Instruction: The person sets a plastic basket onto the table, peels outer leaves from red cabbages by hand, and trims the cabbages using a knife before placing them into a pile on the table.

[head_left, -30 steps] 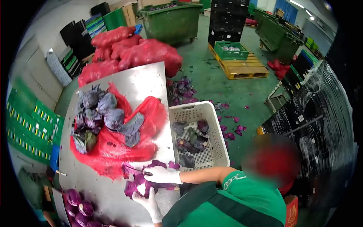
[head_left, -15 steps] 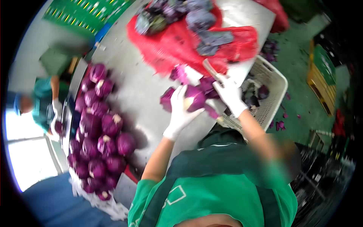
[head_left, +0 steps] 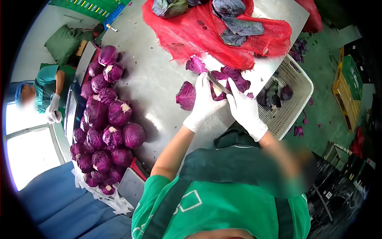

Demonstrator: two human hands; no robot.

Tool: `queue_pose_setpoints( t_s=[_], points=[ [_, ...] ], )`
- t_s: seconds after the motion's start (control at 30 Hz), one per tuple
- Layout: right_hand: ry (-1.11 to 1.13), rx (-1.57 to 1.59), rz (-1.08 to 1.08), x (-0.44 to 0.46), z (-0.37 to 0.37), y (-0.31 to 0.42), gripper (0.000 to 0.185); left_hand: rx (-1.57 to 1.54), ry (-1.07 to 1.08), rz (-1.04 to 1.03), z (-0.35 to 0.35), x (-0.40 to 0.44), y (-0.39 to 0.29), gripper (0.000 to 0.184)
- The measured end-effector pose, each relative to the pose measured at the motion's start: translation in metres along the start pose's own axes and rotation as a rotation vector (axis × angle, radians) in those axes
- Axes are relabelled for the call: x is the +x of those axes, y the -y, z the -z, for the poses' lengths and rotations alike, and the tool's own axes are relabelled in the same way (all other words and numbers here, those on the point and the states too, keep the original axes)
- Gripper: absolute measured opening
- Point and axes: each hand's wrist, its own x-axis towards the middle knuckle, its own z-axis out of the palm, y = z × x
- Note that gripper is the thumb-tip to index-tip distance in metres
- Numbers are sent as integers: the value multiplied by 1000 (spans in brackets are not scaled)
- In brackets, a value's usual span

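Close to the table's near edge, my left hand [head_left: 205,104] is closed around the left side of a red cabbage [head_left: 217,92], whose pale stem end faces up. My right hand [head_left: 247,113] grips a knife [head_left: 217,82], its blade lying across the stem end; most of the handle is hidden by my fingers. White gloves cover both hands. Around the cabbage are a loose purple leaf [head_left: 186,96] at the left, a smaller leaf [head_left: 195,64] above, and outer leaves [head_left: 238,79] at the right.
A heap of red cabbages [head_left: 95,113] fills the table's left side. Red mesh sacking [head_left: 183,34] with dull outer leaves lies at the far side. A white crate [head_left: 305,85] holding trimmings stands at the right. A co-worker [head_left: 47,87] stands beyond the left edge.
My right hand has brought the knife down across the cabbage's stem end. Leaves that hung from the cabbage now lie beside it. My left hand has shifted right with the cabbage.
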Motion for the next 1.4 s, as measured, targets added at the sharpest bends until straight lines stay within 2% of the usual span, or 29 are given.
queue_pose_setpoints(
  t_s=[0.03, 0.1, 0.2, 0.23, 0.27, 0.3, 0.33, 0.4, 0.43, 0.47, 0.5, 0.53, 0.6, 0.67, 0.7, 0.73, 0.8, 0.83, 0.93, 1.0, 1.07, 1.1, 1.13, 1.2, 1.27, 1.33, 1.4],
  points=[
    [-73, -94, 80, 1, -9, -6, 59, -25, 0, 35, -3, 0, -3, 106],
    [-73, -132, 85, 4, -10, -8, 59, -54, -6, 70, -4, 1, -7, 100],
    [-130, -219, 124, 8, -19, -14, 58, 4, -4, 59, -5, 1, -5, 101],
    [-109, -271, 132, 11, -20, -16, 59, 16, 45, 61, -3, 2, -4, 109],
    [-90, -323, 142, 14, -21, -17, 59, 15, 45, 63, -4, 4, -5, 109],
    [-104, -261, 117, 17, -22, -18, 46, 42, 44, 67, -3, 5, -6, 107],
    [-101, -260, 119, 20, -23, -17, 46, 70, 44, 73, -3, 5, -6, 106],
    [-194, -43, -60, 32, -18, -19, 27, 58, -41, 34, -7, 3, -12, 103],
    [-264, 83, -146, 40, -12, -22, 21, 101, -3, -9, -6, -3, -15, 107],
    [-415, 225, -96, 51, -19, -48, 26, 104, 4, -86, -8, -9, -18, 110],
    [-261, 139, -249, 59, -15, -73, 31, 95, -2, -66, -10, -16, -22, 110],
    [-308, 153, -226, 62, -11, -95, 36, 87, -13, -51, -11, -20, -25, 111],
    [-320, 201, -222, 63, 10, -95, 41, 56, -45, -47, -7, -20, -19, 110],
    [-208, 382, -236, 52, 21, -64, 52, 37, -55, -7, -8, -18, -15, 111],
    [-82, 273, -263, 42, 32, -41, 64, 46, -41, -1, -8, -17, -13, 110],
    [-228, 119, 34, 35, 13, -40, 71, 46, -44, -4, -9, -16, -12, 110],
    [-86, 42, 14, 25, 3, -15, 54, 64, -53, -50, -9, -16, -10, 109],
    [-89, 44, 8, 26, -4, -19, 54, 38, -47, -60, -7, -15, -11, 109],
    [-141, -117, 35, 40, -15, -38, 21, -5, -37, -64, -4, -20, -7, 109],
    [-131, -236, -14, 54, -24, -78, 25, 8, -26, -81, -3, -25, -5, 111],
    [-35, -89, -353, 66, -5, -113, 34, -40, -55, -71, -3, -33, -2, 115],
    [-52, -79, -336, 67, 0, -122, 48, -43, -52, -72, -1, -35, 0, 115],
    [-202, 12, -250, 59, -1, -123, 53, -41, -53, -71, -1, -33, 3, 115],
    [-64, 314, -297, 52, 20, -75, 59, -63, -75, -51, -1, -37, 4, 114],
    [158, 623, -145, 42, 5, -57, 56, -86, -70, -38, 1, -36, 7, 115],
    [165, 630, -65, 42, -17, -45, 48, -107, -56, -81, 2, -38, 11, 118],
    [382, 986, -247, 47, -18, -45, 45, -90, -51, -49, 5, -41, 14, 119]
  ],
)
